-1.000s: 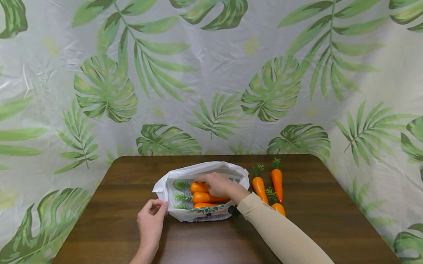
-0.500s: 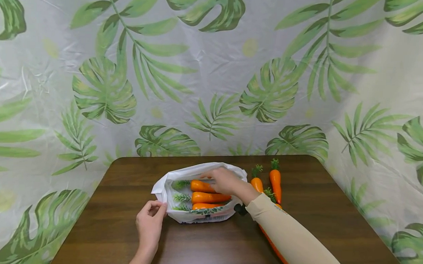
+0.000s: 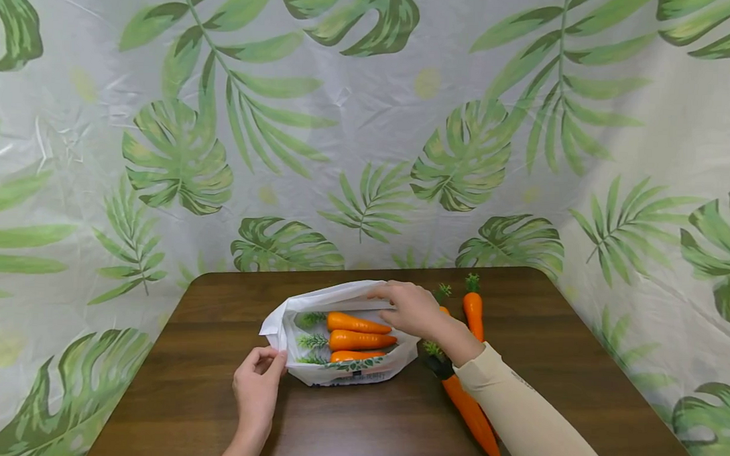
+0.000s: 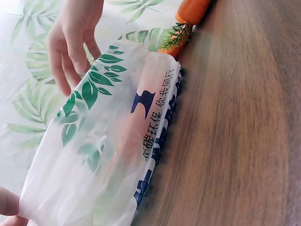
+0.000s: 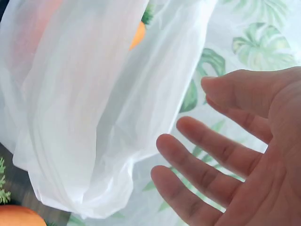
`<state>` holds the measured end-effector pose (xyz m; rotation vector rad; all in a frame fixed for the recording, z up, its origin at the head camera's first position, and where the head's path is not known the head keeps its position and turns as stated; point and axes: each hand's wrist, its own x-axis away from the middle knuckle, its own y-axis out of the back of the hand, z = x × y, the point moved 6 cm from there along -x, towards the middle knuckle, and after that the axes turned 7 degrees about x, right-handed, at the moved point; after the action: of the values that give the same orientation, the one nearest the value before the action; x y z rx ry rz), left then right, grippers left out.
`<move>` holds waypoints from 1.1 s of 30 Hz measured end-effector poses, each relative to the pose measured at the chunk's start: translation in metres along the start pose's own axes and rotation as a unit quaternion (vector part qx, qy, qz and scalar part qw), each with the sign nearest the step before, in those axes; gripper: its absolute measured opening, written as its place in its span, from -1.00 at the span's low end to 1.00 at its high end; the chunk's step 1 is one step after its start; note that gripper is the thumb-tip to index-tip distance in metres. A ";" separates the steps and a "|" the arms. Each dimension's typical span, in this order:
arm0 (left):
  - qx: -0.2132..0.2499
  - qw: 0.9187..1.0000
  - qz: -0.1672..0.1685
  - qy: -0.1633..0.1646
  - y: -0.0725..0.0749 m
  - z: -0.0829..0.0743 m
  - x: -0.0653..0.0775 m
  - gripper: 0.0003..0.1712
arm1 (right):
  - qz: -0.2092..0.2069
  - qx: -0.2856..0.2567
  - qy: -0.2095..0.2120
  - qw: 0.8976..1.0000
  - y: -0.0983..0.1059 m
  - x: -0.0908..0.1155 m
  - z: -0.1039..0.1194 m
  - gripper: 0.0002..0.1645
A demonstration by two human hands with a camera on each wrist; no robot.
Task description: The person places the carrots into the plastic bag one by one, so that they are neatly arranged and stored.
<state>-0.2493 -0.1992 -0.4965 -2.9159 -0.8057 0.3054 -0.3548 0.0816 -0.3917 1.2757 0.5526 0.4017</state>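
A white plastic bag with green leaf print lies on the table, its mouth held wide. Inside it, three orange carrots with green tops lie side by side, tops to the left. My left hand pinches the bag's left rim between thumb and fingers. Over the right end of the bag's mouth is my right hand, holding nothing. In the right wrist view the fingers are spread and loosely bent, apart from the bag. The left wrist view shows the carrots faintly through the bag's wall.
Right of the bag, a carrot lies near the back of the brown table. Another carrot lies partly under my right forearm, pointing to the front. A third carrot's green top shows behind my right hand. A leaf-patterned sheet hangs behind.
My right hand has drawn back from the carrots inside the bag, moving right and up to the bag's right rim. The three carrots there are now uncovered. My left hand keeps its hold.
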 end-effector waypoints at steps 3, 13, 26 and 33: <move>-0.001 1.000 0.000 0.003 0.001 0.000 0.000 -0.80 | -0.011 -0.001 -0.006 1.000 0.006 0.008 0.000 -0.52; -0.001 1.000 0.000 0.003 0.002 -0.004 0.001 -0.81 | -0.042 -0.017 -0.038 0.998 0.015 0.031 -0.010 -0.53; -0.002 1.000 0.002 0.003 0.000 0.000 0.000 -0.79 | -0.068 -0.020 -0.069 0.995 0.016 0.070 -0.041 -0.52; -0.005 1.000 -0.001 0.004 -0.001 -0.003 0.000 -0.81 | -0.072 -0.023 -0.105 0.992 0.012 0.091 -0.055 -0.48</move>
<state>-0.2494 -0.1988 -0.4939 -2.9230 -0.8106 0.2903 -0.3135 0.1793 -0.4060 1.2085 0.4499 0.1567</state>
